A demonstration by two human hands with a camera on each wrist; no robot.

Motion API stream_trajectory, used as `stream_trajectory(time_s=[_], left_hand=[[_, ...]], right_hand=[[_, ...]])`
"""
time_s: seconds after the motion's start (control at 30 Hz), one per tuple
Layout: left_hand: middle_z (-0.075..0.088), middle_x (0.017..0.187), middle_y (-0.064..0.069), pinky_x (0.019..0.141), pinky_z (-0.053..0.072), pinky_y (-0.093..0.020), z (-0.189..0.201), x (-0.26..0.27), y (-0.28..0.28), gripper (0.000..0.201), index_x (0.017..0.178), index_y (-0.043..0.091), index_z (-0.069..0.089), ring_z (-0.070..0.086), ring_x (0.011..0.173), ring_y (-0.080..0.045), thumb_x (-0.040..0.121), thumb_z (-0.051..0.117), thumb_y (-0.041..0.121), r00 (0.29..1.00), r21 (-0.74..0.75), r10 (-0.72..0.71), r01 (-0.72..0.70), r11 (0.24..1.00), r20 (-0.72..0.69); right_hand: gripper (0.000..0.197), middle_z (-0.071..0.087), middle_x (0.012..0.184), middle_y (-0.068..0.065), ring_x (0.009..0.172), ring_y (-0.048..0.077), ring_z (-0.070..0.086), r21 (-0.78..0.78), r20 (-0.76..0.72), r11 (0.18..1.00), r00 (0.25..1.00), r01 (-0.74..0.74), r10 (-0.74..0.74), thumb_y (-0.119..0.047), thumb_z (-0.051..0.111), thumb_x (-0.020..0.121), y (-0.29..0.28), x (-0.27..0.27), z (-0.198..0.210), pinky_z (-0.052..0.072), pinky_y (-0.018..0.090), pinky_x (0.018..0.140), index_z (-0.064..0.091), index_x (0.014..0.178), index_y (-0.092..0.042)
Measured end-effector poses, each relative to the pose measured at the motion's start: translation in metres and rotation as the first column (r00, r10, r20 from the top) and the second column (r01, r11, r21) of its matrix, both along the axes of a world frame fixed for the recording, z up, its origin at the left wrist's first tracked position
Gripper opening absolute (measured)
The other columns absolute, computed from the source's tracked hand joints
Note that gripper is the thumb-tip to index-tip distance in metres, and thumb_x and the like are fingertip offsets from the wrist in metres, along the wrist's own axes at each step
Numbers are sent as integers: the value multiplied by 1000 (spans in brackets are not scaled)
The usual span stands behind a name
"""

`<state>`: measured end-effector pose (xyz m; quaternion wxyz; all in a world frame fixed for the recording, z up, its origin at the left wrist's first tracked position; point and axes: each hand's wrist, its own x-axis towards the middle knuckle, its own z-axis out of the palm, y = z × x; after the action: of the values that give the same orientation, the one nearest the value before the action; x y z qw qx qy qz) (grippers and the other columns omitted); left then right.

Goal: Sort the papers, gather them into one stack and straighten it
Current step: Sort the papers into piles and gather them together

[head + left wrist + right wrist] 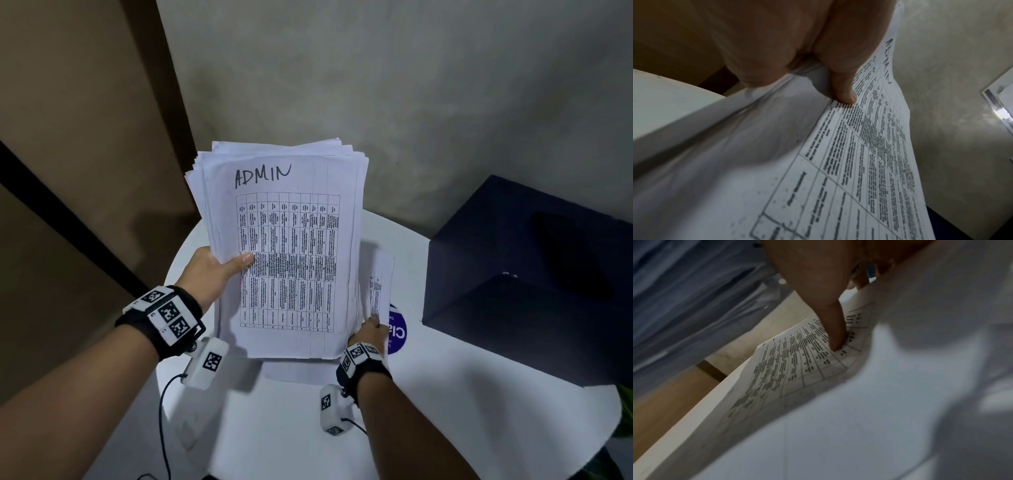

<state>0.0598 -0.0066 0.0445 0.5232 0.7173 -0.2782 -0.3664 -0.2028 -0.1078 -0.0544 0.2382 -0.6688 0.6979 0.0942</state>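
Note:
A thick, uneven stack of white papers (287,246) is held up above the round white table (445,411); its top sheet (869,146) bears a printed table and the handwritten word ADMIN. My left hand (219,270) grips the stack's left edge, thumb (844,91) on top. My right hand (368,330) pinches the lower corner of a separate printed sheet (380,284) lying on the table to the right; in the right wrist view the thumb (835,331) presses on that curled sheet (797,356). More paper (294,371) lies under the stack's lower edge.
A dark blue box (534,274) stands on the table's right side. A round blue sticker (397,330) shows beside my right hand. A brown panel (68,171) and grey wall (376,85) stand behind the table. Cables (164,411) trail from the wrist cameras.

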Motion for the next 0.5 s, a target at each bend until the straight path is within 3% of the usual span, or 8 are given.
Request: stream_trajectory(time_s=[0.03, 0.07, 0.17, 0.23, 0.27, 0.33, 0.4, 0.5], left_hand=[[74, 102, -2, 85, 51, -33, 0, 2, 1, 18, 96, 32, 67, 68, 99, -17, 81, 74, 40, 1000, -3, -3, 3, 1000, -6], [74, 104, -2, 85, 51, -32, -1, 4, 1, 20, 97, 32, 68, 68, 100, -17, 80, 74, 41, 1000, -1, -5, 5, 1000, -12], [74, 105, 0, 83, 50, -29, -2, 9, 5, 28, 104, 28, 67, 68, 101, -16, 80, 74, 41, 1000, 17, -5, 5, 1000, -21], [73, 100, 1, 76, 49, -25, -3, 7, 7, 35, 111, 21, 66, 68, 98, -16, 82, 73, 41, 1000, 55, -5, 5, 998, -8], [73, 97, -1, 71, 48, -25, -6, 6, 7, 38, 111, 16, 66, 68, 95, -19, 83, 72, 41, 1000, 94, -3, 3, 996, -9], [71, 92, -7, 65, 48, -29, -20, 4, 5, 53, 117, 5, 63, 68, 89, -25, 82, 72, 44, 999, 235, -3, 12, 972, -39], [70, 97, -14, 64, 52, -35, -35, -1, 5, 77, 130, -3, 50, 68, 87, -31, 81, 71, 52, 997, 457, -42, 65, 887, -60], [60, 129, -26, 72, 49, -36, -62, -8, 6, 91, 140, -8, 40, 62, 111, -40, 82, 68, 56, 987, 679, -156, 147, 719, -49]], right_hand=[[46, 40, 144, 21, 130, 36, 42, 44, 10, 999, 1000, -10, 9, -13, 45, 97, -2, 1, 1, 40, 16, 79, 36, 141, -3], [42, 44, 141, 21, 128, 35, 46, 52, 47, 999, 999, 0, -3, -10, 44, 97, -2, 2, 5, 40, 16, 76, 41, 138, -1], [33, 60, 127, 16, 117, 30, 59, 106, 153, 985, 977, 133, -149, -10, 54, 94, -6, -2, 7, 49, 27, 91, 50, 126, 0], [24, 67, 112, 13, 101, 29, 65, 85, 252, 974, 941, 209, -224, -7, 62, 88, -12, -14, 10, 50, 25, 81, 57, 111, -1], [25, 68, 109, 11, 97, 28, 65, 61, 317, 967, 913, 249, -255, -9, 68, 85, -13, -20, 17, 51, 26, 80, 59, 107, -1], [45, 68, 119, 12, 106, 31, 65, -27, 410, 945, 866, 327, -287, -21, 76, 80, -24, -36, 31, 54, 36, 91, 60, 118, -3], [51, 67, 122, 12, 113, 34, 63, -170, 471, 925, 852, 340, -227, -29, 76, 79, -34, -52, 61, 52, 44, 97, 61, 121, -5], [21, 73, 87, 7, 82, 28, 70, -286, 645, 852, 746, 438, -167, -25, 79, 77, -45, -67, 118, 57, 40, 78, 68, 90, -13]])
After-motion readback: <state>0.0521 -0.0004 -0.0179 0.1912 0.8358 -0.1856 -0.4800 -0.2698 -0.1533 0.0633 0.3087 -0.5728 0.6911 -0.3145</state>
